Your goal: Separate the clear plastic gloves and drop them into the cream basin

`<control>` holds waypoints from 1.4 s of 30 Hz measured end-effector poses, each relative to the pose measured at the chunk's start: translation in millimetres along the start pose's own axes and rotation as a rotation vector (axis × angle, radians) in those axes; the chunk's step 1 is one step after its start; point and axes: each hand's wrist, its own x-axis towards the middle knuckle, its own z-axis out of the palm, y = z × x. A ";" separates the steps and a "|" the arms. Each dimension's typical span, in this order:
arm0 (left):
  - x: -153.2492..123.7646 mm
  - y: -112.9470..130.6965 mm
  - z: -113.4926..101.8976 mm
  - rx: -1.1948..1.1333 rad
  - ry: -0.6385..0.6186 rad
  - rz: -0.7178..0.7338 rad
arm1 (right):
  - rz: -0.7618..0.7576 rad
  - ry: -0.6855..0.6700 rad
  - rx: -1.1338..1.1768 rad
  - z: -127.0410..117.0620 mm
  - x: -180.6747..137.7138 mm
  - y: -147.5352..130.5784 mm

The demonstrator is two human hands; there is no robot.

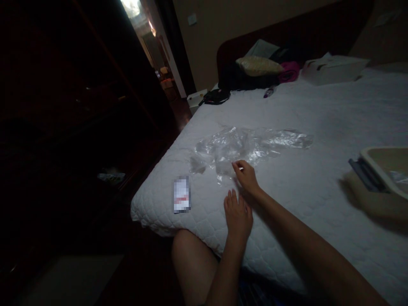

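A crumpled clear plastic bag (248, 144) lies spread on the white quilted bed (318, 187). My right hand (246, 175) reaches to the bag's near edge, thumb and fingers pinched together at the plastic. My left hand (237, 216) rests flat on the mattress just behind it, fingers stretched out and holding nothing. A small white packet (182, 194) lies to the left, near the bed's corner.
A beige container (382, 178) with a dark item at its side sits at the right edge. Pillows, dark clothes, a pink item (288, 72) and a white box (333, 70) crowd the headboard end. A black bag (216, 96) lies at the far left edge. My knee (191, 263) is below the bed corner.
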 end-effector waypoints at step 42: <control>0.8 54.4 -5.5 -1.130 -0.268 -0.193 | 0.621 -0.115 0.715 -156.5 -95.6 60.7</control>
